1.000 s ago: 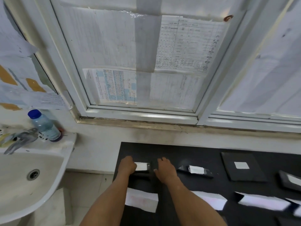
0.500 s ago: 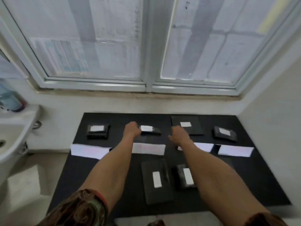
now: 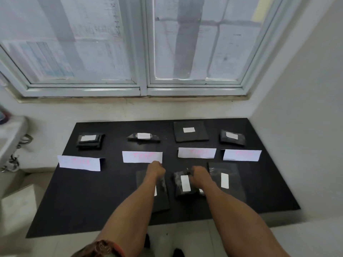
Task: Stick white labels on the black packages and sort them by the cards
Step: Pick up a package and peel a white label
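Note:
Four white cards with pink writing stand in a row on the black mat (image 3: 92,197); the second from the left is card (image 3: 142,157). Behind each card lies a labelled black package, such as the far-left one (image 3: 90,140). Three more labelled packages lie nearer me. My left hand (image 3: 156,170) is curled at the far edge of a flat black package (image 3: 159,199); its fingers are hidden. My right hand (image 3: 199,175) curls its fingers on the far right corner of a crumpled black package (image 3: 182,183). A larger flat package (image 3: 225,179) lies to the right of that hand.
The mat lies below a white window frame (image 3: 143,89), with a wall close on the right. A white basin (image 3: 11,138) juts in at the left edge. My feet (image 3: 176,252) show on the pale floor at the mat's near edge.
Both hands have drawn back from the far row of packages to the near packages. The view has swung right and down, away from the basin.

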The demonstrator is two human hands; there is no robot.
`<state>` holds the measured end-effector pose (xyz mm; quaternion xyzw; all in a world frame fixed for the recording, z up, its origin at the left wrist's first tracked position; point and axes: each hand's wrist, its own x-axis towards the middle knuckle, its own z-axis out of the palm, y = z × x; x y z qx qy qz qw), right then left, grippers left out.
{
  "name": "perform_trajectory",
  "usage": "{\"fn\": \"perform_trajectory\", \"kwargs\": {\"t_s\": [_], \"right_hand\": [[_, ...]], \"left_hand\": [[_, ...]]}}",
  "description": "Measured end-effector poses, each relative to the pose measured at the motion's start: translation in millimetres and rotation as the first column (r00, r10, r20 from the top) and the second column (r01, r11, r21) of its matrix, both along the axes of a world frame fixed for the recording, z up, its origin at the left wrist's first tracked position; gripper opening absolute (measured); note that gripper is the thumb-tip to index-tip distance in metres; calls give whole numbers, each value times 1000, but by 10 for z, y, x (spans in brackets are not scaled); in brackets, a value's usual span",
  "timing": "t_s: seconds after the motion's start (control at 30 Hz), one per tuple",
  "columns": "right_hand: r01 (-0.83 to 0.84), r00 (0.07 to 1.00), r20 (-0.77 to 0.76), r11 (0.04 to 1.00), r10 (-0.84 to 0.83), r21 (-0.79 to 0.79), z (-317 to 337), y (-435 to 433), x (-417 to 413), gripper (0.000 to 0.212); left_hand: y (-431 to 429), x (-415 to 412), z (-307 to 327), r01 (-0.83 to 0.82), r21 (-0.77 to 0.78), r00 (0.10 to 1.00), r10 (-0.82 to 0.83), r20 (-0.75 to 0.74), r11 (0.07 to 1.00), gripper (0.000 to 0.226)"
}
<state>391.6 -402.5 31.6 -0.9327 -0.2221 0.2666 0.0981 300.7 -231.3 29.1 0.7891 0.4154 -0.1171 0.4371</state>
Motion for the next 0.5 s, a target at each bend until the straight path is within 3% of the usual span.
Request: {"fn": "perform_trajectory", "kwargs": {"t_s": [0.07, 0.3, 0.4, 0.5], "right_hand": [[51, 997, -56, 998, -50, 22, -104, -28, -14, 23], [158, 981, -115, 987, -155, 20, -341, -38, -73, 29], [197, 974, -119, 980, -195, 9, -377, -46, -70, 28], [212, 966, -151, 977, -210, -2, -400, -70, -59, 29]], "left_hand": [[-103, 36, -75, 7, -26, 1000, -8, -23, 1000, 12], [-404, 103, -377, 26, -205, 986, -59, -156, 978, 37], [-512, 148, -423, -62, -367, 985, -2, -170, 928, 47], [-590, 199, -450, -172, -434, 975, 91, -202, 885, 51]]}}
